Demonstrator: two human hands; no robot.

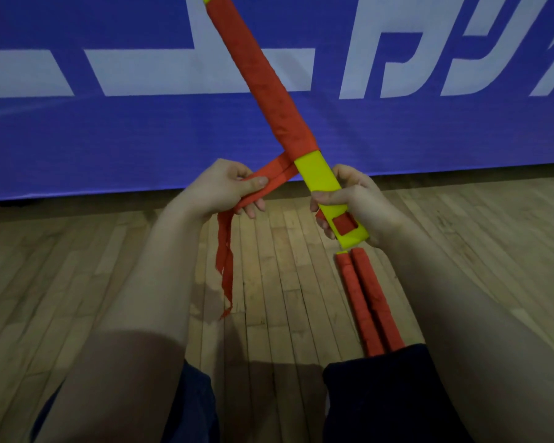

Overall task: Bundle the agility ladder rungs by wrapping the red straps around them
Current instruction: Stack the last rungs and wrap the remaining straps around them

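A bundle of yellow ladder rungs (317, 174) slants up from the lower right to the top centre. Red strap wrapping (259, 78) covers most of its length. My right hand (355, 203) grips the bare yellow lower end, just above a slot where red strap shows. My left hand (218, 190) pinches the loose red strap (269, 177) and holds it out to the left of the bundle. The strap's free tail (224, 266) hangs below that hand, down toward the floor.
Two finished red-wrapped bundles (368, 302) lie side by side on the wooden floor (285, 282), by my right knee. A blue banner with white lettering (109, 123) stands along the floor behind. My knees in dark shorts (381, 398) fill the bottom.
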